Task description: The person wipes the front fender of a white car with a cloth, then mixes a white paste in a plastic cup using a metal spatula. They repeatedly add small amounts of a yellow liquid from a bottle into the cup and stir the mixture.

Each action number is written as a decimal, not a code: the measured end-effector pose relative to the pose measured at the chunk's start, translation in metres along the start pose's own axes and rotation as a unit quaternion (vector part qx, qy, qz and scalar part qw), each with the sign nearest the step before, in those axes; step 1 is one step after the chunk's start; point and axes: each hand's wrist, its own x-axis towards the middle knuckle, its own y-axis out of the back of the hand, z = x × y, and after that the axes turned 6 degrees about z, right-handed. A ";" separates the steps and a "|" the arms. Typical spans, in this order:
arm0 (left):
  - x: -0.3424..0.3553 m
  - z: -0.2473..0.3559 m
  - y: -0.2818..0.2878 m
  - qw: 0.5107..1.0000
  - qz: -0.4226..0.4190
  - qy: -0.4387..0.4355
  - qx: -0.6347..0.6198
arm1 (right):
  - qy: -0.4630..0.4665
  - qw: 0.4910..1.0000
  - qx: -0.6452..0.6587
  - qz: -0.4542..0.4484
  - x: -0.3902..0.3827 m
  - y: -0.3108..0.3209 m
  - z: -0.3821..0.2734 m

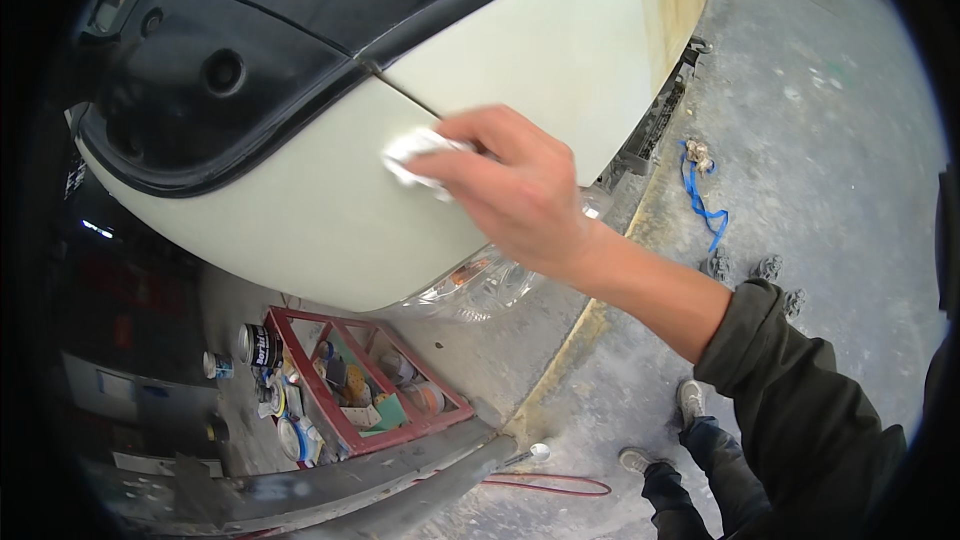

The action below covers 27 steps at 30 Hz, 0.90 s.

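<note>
While pinching a crumpled white wad [415,152] in the tightly curled right hand [525,190], held against or just over a pale-cream car panel [325,215], near a clear-lensed headlight [485,285], with left hand out of view, state impossible to tell.

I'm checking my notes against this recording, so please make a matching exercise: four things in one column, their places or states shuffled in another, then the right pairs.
Things
1. White wad
2. Blue strap
3. Red crate
4. Headlight

Places or states
A. Divided inside, with odds and ends in it
B. Set in the corner of the car
C. Pinched in the right hand
D. Lying loose on the grey floor

Pairs: 1-C, 2-D, 3-A, 4-B
</note>
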 end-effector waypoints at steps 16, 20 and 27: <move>0.004 0.041 0.003 0.999 0.003 -0.001 0.052 | -0.061 0.998 0.013 -0.028 0.022 -0.011 -0.018; 0.001 0.034 0.003 0.999 0.005 -0.001 0.045 | -0.047 0.999 0.001 -0.010 0.030 -0.008 -0.008; 0.010 0.023 0.002 0.992 -0.009 -0.111 0.062 | -0.039 0.995 0.010 -0.086 0.003 -0.003 -0.021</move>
